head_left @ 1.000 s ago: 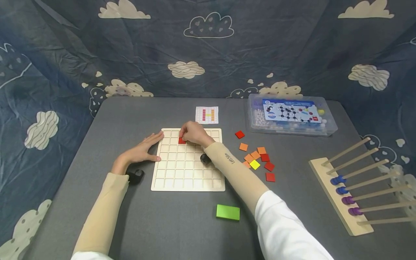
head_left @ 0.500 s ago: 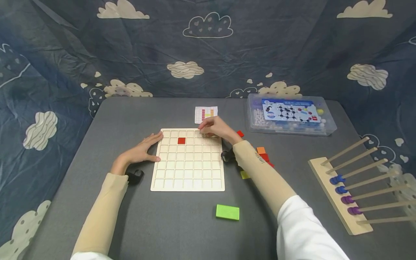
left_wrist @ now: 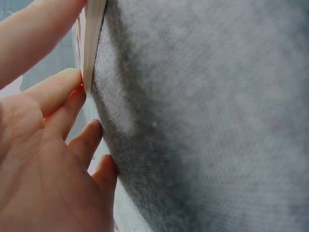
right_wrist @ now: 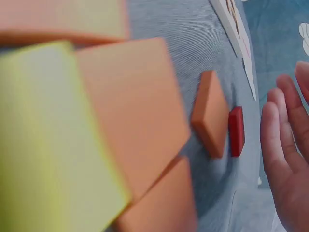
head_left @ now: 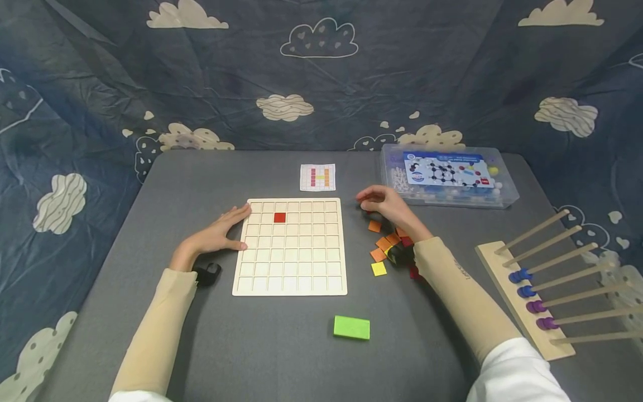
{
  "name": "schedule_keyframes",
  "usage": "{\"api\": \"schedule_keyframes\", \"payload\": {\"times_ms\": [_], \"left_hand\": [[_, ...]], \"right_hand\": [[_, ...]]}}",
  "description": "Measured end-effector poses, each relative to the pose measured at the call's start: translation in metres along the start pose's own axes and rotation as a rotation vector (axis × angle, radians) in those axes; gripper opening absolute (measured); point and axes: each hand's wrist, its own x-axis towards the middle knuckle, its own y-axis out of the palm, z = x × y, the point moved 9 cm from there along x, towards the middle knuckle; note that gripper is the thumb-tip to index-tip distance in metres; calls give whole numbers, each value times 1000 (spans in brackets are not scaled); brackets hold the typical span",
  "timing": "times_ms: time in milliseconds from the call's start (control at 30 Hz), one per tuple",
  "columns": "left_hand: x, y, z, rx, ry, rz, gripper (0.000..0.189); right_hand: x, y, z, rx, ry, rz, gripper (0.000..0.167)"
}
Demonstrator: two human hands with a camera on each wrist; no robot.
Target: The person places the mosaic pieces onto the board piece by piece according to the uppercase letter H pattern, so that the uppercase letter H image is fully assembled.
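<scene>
My left hand (head_left: 219,231) lies against the left edge of the pale wooden grid board (head_left: 296,268), fingers spread and touching its rim. In the left wrist view the fingertips (left_wrist: 75,77) meet the board's side (left_wrist: 91,48). One red square tile (head_left: 279,218) sits in a cell near the board's top. Off to the right of the board, my right hand (head_left: 388,205) hovers over another red tile (right_wrist: 236,131), fingers loosely bent with nothing between them. Close to that tile lies an orange tile (head_left: 374,226).
Several orange, red and yellow tiles (head_left: 379,269) lie scattered below my right hand. A small printed pattern card (head_left: 318,177) is behind the board. Around stand a clear plastic box (head_left: 452,192), a wooden peg rack (head_left: 522,301) and a green block (head_left: 351,328).
My right hand has let go of the red tile in the board's cell and swung right to the loose tiles. The left hand has stayed at the board's edge.
</scene>
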Motion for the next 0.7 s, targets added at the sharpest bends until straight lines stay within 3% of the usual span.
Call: {"api": "schedule_keyframes", "payload": {"times_ms": [267,700], "left_hand": [[0,0,-1,-4,1,5,97],[0,0,-1,2,15,0,97]], "right_hand": [[-8,-2,-2,-111,-28,-15,30],[-3,6,0,-242,-52,-53,32]]}}
